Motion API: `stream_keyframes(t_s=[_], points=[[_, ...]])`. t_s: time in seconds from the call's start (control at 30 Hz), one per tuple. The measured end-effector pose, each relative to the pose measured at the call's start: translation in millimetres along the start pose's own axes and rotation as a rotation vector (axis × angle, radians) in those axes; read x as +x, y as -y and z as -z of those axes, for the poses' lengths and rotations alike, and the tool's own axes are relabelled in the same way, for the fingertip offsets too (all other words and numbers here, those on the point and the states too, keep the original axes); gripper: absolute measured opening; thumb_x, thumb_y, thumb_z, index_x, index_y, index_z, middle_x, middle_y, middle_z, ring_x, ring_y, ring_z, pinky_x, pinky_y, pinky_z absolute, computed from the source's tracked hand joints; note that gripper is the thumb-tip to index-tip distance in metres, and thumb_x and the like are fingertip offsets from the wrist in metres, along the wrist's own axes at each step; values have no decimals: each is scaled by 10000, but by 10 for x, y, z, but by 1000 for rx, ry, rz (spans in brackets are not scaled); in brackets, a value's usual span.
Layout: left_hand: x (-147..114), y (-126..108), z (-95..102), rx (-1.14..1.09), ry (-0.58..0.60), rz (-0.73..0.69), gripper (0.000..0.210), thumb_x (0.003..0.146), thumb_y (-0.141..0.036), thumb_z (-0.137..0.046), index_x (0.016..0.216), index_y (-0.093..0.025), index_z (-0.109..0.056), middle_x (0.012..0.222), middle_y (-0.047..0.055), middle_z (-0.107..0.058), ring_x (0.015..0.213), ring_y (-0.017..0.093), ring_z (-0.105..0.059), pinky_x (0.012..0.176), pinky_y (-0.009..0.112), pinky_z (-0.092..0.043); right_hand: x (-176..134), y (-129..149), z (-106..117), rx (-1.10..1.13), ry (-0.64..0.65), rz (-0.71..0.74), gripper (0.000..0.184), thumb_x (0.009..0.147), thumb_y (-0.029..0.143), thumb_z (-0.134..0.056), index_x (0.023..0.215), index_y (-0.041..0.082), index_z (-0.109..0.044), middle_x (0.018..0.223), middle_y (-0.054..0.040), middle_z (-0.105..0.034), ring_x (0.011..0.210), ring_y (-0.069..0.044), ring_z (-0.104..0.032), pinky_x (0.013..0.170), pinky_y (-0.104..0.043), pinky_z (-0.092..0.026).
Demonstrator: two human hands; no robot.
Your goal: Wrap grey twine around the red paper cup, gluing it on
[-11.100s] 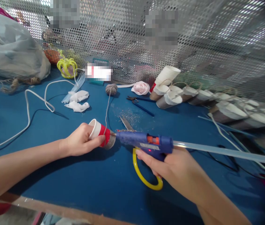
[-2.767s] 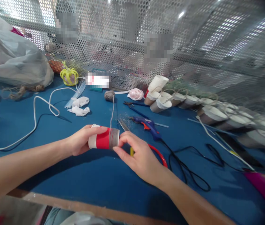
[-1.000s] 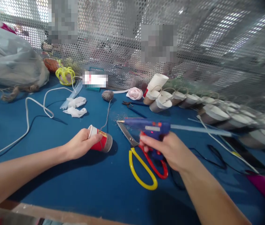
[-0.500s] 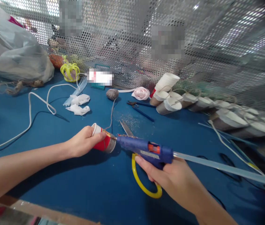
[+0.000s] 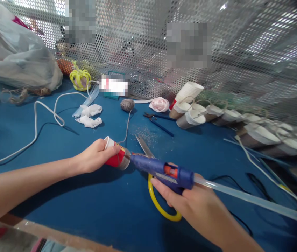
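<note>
Between both hands, glue gun [image 5: 164, 170] nozzle touches red paper cup [image 5: 115, 157]; left hand [image 5: 96, 156] fingers clamped on cup, right hand [image 5: 190, 203] fingers wrapped on gun. Risk: hot glue could burn the nearby fingertips.

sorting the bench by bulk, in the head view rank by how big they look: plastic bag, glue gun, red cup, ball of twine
1. plastic bag, far off yet largest.
2. glue gun, in the right hand.
3. red cup, in the left hand.
4. ball of twine, smallest, though farther away, so its gap to the cup is unsure.
</note>
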State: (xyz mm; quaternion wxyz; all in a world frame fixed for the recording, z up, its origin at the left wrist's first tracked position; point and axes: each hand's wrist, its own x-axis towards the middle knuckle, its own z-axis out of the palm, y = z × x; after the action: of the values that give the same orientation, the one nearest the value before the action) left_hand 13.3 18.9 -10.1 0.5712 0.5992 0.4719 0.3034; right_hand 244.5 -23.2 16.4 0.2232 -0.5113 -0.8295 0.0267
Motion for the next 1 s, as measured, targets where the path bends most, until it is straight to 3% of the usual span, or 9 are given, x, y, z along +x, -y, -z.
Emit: stream_keyframes(t_s=[0.13, 0.33, 0.73, 1.0], points=[[-1, -39, -10, -52, 2, 9, 298, 778, -312, -432, 610, -126, -591, 523, -38, -526, 478, 73, -383, 468, 186, -281, -45, -2, 10, -1, 19, 23, 255, 775, 425, -485, 759, 247, -667, 736, -72, -670, 848, -269, -615, 723, -347, -517], [4, -64, -28, -141, 26, 26, 271, 755, -280, -447, 671, -117, -647, 630, 12, -657, 580, 117, -539, 558, 201, -383, 88, 176, 187, 194, 194, -27, 190, 793, 305, -472, 693, 273, -630, 653, -27, -646, 586, -178, -599, 533, -263, -501], [6, -85, -28, -90, -49, 43, 262, 741, -285, -446, 577, -130, -579, 513, -46, -523, 478, 77, -388, 468, 188, -288, 54, 279, 149, 239, 123, -115, 74, 784, 281, -485, 739, 265, -541, 570, 10, -583, 481, -151, -547, 446, -240, -451], [3, -70, -32, -84, -64, 48, 262, 725, -325, -462, 581, -129, -560, 524, -42, -514, 491, 86, -395, 471, 193, -289, 52, 277, 164, 244, 141, -126, 70, 774, 276, -490, 720, 262, -532, 574, 14, -588, 504, -150, -560, 451, -234, -453]])
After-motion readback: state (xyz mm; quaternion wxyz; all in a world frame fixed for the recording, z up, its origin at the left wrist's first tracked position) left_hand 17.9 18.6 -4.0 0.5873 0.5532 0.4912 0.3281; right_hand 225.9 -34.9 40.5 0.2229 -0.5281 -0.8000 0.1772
